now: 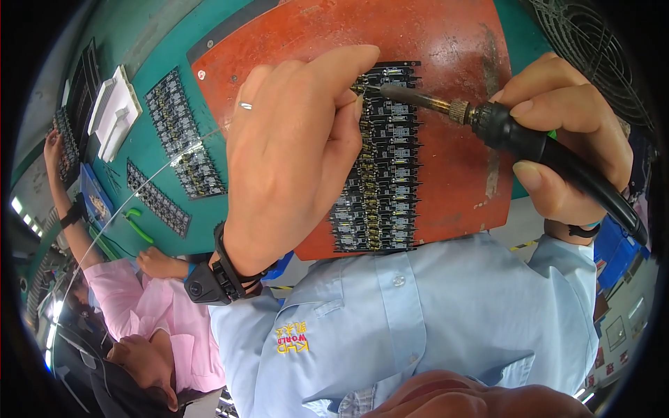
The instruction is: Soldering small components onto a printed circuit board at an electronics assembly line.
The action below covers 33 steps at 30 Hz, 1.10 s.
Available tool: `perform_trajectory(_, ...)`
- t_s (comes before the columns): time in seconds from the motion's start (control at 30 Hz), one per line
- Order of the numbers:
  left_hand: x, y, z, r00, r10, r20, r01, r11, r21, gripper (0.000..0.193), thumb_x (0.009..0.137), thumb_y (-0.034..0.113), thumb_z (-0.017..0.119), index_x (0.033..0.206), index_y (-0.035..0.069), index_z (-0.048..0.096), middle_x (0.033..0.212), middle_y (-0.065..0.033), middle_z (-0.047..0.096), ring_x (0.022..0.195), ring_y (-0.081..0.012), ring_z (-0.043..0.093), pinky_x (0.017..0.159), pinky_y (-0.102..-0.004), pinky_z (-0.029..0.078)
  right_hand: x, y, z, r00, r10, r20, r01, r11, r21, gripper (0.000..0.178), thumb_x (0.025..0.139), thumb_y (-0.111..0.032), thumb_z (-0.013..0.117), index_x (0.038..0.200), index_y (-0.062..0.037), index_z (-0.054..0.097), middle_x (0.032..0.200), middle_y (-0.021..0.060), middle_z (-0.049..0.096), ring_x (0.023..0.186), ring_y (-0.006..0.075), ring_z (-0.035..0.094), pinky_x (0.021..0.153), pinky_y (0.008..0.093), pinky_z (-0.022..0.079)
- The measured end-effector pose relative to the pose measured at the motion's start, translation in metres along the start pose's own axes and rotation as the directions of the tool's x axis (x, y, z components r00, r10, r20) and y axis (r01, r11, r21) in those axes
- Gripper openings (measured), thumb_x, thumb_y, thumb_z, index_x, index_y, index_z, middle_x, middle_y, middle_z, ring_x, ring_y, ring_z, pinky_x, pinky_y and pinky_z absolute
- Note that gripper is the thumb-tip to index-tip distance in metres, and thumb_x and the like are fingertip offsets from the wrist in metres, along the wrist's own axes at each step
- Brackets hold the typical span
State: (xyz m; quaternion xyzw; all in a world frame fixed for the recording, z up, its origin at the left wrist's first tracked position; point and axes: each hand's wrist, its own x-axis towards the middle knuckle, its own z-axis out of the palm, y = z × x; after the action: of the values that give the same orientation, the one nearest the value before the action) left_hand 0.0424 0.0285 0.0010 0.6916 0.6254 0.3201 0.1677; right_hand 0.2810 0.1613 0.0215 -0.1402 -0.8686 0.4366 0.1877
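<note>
My right hand (571, 132) grips a soldering iron (512, 132) by its black handle, with a black cable trailing to the lower right. The iron's tip points left and meets the upper part of a black circuit board panel (401, 167). Rows of small boards with gold and silver parts make up this panel, which lies on an orange-red mat. Over its left side, my left hand (286, 150) has thumb and index finger pinched beside the iron's tip. What sits in that pinch is too small to make out. A ring and a black wrist device are on this hand and wrist.
The orange-red mat (460, 188) lies on a green table (209, 223). More board panels (178, 125) lie left, with green-handled pliers (139, 226) and a white tray (115, 115). A black fan guard (592, 49) stands far right. A pink-sleeved co-worker (139, 292) sits left, reaching toward another panel.
</note>
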Motion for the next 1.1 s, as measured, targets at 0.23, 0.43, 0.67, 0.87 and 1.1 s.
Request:
perform_trajectory(0.23, 0.005, 0.007, 0.002, 0.999, -0.032, -0.034, 0.034, 0.997, 0.063, 0.031, 0.082, -0.008, 0.062, 0.112, 0.000, 0.060, 0.085, -0.0054, 0.058, 0.074, -0.0103, 0.059, 0.065, -0.0219, 0.047, 0.001, 0.001, 0.000, 0.997, -0.076, 0.013, 0.076, 0.997, -0.007, 0.033, 0.077, -0.018, 0.071, 0.099, 0.0039, 0.059, 0.093, 0.0233, 0.062, 0.078, 0.0237, 0.060, 0.065, 0.0302, 0.048)
perform_trajectory(0.43, -0.002, 0.010, -0.006, 0.993, 0.011, -0.114, 0.007, 0.988, 0.152, 0.020, 0.084, -0.005, 0.062, 0.103, 0.000, 0.062, 0.085, -0.0054, 0.060, 0.075, -0.0113, 0.059, 0.066, -0.0241, 0.047, 0.002, 0.000, 0.006, 0.990, -0.139, -0.009, 0.139, 0.990, -0.018, 0.034, 0.078, -0.018, 0.070, 0.101, 0.0040, 0.058, 0.093, 0.0232, 0.061, 0.078, 0.0235, 0.059, 0.065, 0.0300, 0.048)
perform_trajectory(0.67, -0.046, 0.023, -0.048, 0.893, -0.414, -0.175, 0.442, 0.880, 0.176, 0.019, 0.078, -0.003, 0.066, 0.097, -0.001, 0.064, 0.092, -0.0102, 0.065, 0.085, -0.0246, 0.060, 0.077, -0.0352, 0.047, -0.031, -0.006, -0.006, 0.977, -0.085, -0.198, 0.085, 0.996, -0.005, 0.037, 0.083, -0.021, 0.067, 0.107, 0.0042, 0.055, 0.093, 0.0202, 0.061, 0.078, 0.0221, 0.059, 0.064, 0.0290, 0.047)
perform_trajectory(0.87, -0.091, 0.044, -0.064, 0.921, -0.386, -0.059, 0.377, 0.838, 0.396, 0.037, 0.082, 0.012, 0.070, 0.116, 0.001, 0.061, 0.124, -0.0163, 0.057, 0.115, -0.0280, 0.052, 0.098, -0.0365, 0.038, -0.052, -0.015, 0.043, 0.800, 0.238, -0.551, -0.072, 0.950, 0.305, 0.033, 0.085, -0.006, 0.066, 0.112, 0.0072, 0.053, 0.096, 0.0145, 0.062, 0.083, 0.0158, 0.061, 0.072, 0.0271, 0.050)
perform_trajectory(1.1, -0.087, 0.065, -0.006, 0.977, -0.116, 0.176, 0.075, 0.971, 0.225, 0.077, 0.070, 0.039, 0.079, 0.135, 0.010, 0.051, 0.147, -0.0192, 0.036, 0.140, -0.0358, 0.027, 0.110, -0.0530, 0.022, -0.061, -0.011, 0.078, 0.739, 0.256, -0.624, -0.073, 0.950, 0.303, 0.034, 0.091, -0.010, 0.057, 0.120, 0.0044, 0.051, 0.094, 0.0123, 0.064, 0.087, 0.0179, 0.063, 0.081, 0.0290, 0.050)
